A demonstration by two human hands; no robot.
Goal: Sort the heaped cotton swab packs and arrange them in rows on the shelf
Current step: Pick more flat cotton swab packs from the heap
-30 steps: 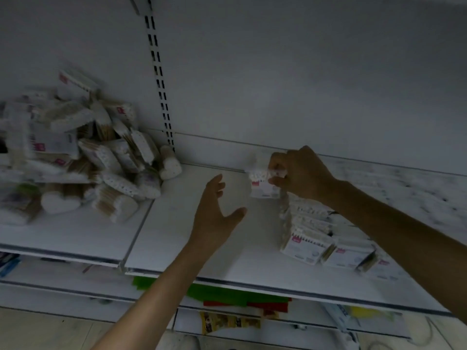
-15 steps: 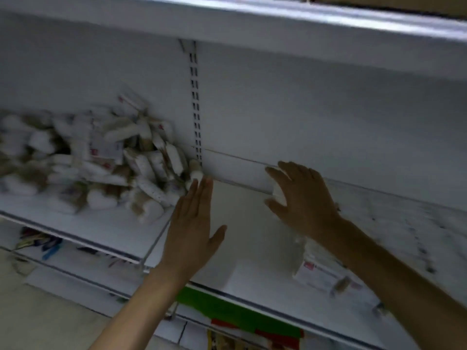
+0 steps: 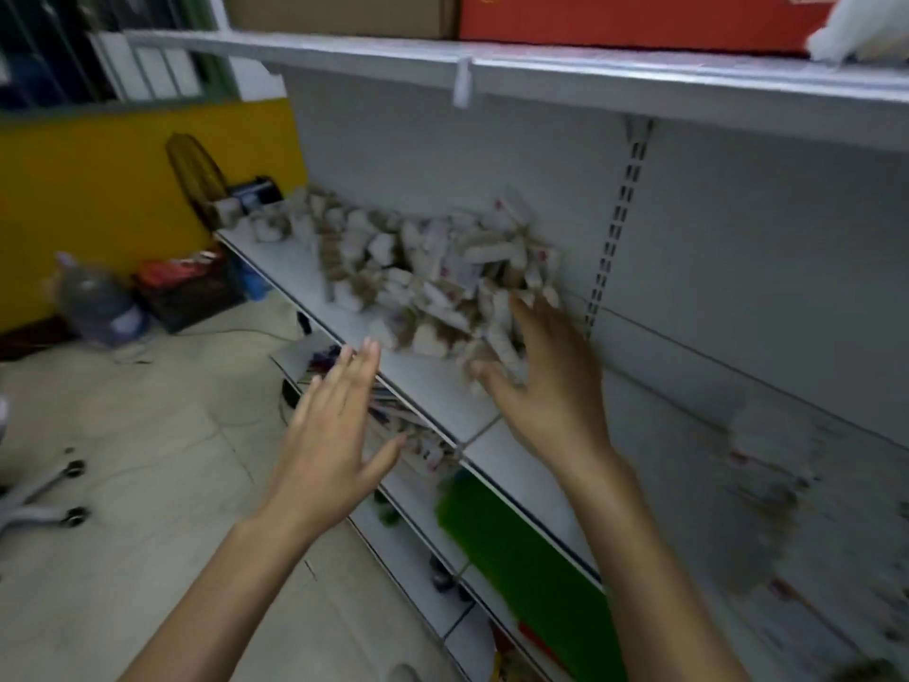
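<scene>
The heap of cotton swab packs (image 3: 418,268) is sitting in the centre of the frame, piled loosely against the back panel on the shelf (image 3: 433,391), with packs lying at all angles. That is probably why both hands are working at its near edge and not from above.

The right hand (image 3: 546,386) is spreading its fingers over the lower right corner of the heap. Its fingertips are touching or lying among the nearest packs and its thumb is standing apart. Its grip looks released, with nothing enclosed, though blur is hiding the fingertips. The spread seems meant to gather several packs at once.

The left hand (image 3: 334,435) is hovering lower left of it, in front of the shelf edge. Its fingers are straight and together, its grip released and empty, perhaps ready to catch or steady whatever slides off.

At the right of the frame, pale smeared shapes on the shelf may be packs already set down, but the blur is too strong to tell.
</scene>
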